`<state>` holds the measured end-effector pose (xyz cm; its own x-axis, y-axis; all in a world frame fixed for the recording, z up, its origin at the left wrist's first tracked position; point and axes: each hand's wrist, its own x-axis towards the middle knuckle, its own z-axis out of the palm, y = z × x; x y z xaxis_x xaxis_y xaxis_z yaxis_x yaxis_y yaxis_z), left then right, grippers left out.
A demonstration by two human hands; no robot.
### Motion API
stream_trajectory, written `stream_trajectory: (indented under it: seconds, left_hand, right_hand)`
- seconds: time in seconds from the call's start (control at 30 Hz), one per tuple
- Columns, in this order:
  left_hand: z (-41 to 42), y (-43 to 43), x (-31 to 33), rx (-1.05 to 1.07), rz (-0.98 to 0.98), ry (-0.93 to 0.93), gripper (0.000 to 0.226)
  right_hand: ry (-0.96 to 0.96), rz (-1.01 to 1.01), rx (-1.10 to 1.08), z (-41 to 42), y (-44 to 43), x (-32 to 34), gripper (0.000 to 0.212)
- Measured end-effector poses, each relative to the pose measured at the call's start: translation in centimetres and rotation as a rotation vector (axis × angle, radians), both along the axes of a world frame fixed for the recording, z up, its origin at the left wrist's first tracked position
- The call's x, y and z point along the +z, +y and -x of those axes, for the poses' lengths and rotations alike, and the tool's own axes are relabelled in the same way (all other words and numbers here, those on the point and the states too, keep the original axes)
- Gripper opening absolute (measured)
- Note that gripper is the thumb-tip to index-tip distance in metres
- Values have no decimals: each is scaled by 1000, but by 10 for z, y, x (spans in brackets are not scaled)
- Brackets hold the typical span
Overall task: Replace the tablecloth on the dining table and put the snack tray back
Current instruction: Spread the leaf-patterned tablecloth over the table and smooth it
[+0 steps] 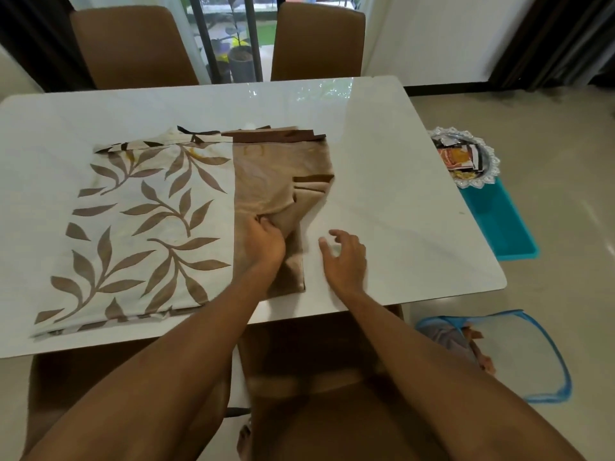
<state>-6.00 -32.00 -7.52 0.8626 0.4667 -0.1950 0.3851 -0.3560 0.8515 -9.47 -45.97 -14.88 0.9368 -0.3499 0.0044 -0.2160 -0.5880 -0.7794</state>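
Observation:
A folded tablecloth, cream with brown leaves and a tan band on its right side, lies on the white dining table. My left hand grips a bunched fold of the tan band near its right edge. My right hand hovers just right of the cloth over bare tabletop, fingers loosely spread and holding nothing. The silver snack tray, filled with packets, sits on a blue bin beyond the table's right edge.
Two brown chairs stand at the far side, another chair is right below me. The blue bin stands on the floor at the right. A blue mesh hamper with cloth in it sits nearer me.

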Motion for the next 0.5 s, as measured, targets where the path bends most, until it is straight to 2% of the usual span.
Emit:
stream_trajectory:
  seconds: [0.07,0.13,0.23,0.27,0.33,0.4,0.5]
  left_hand:
    - [-12,15,11,177,181,31,34]
    - [-23,32,17,344,425,-11,38]
    - [-35,74,23,405,716,-101,47]
    - [-35,91,23,394,751,-116,51]
    - [-34,130,24,367,774,-140,43]
    - [-32,176,17,359,817,-139,44]
    - [-19,260,12,452,874,-184,65]
  right_hand:
    - [-93,163,225,-2,22,5,26]
    - [-132,255,437,-8,52,12,30]
    - [40,351,675,-18,96,8,49]
    - [156,380,724,-18,105,2,56]
    - [346,440,779,-15,112,-12,66]
    - [367,532,796,-8,105,-19,67]
    - [340,578,800,-4,109,-20,67]
